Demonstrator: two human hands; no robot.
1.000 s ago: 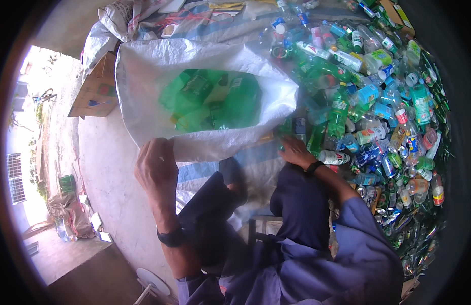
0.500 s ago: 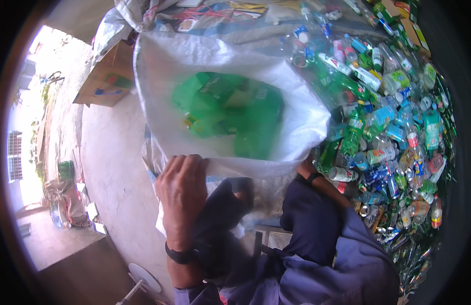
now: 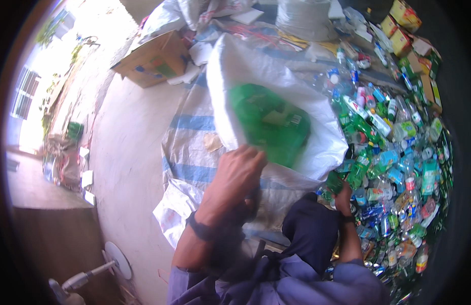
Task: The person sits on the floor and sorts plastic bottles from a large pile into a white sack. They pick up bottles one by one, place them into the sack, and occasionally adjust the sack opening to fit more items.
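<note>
A white woven sack (image 3: 324,120) lies open-mouthed in front of me, with several green plastic bottles (image 3: 276,127) inside, blurred by motion. My left hand (image 3: 240,165) is closed on its near left rim, fingers pinching the cloth. To the right of the sack, my right hand (image 3: 342,197) grips a green plastic bottle (image 3: 334,181) at the edge of a large heap of bottles (image 3: 385,158). Part of that bottle is hidden by the fingers. Both wrists wear dark bands.
A striped tarp (image 3: 189,140) spreads under the sack. A cardboard box (image 3: 153,58) stands at the far left, a filled white sack (image 3: 305,20) at the back. Small cartons (image 3: 404,15) lie far right. A pedestal fan (image 3: 117,260) is at lower left.
The view has shifted, and the sack's mouth has narrowed. My right hand has moved from beside the sack's near right rim onto a green bottle. My left hand still grips the rim.
</note>
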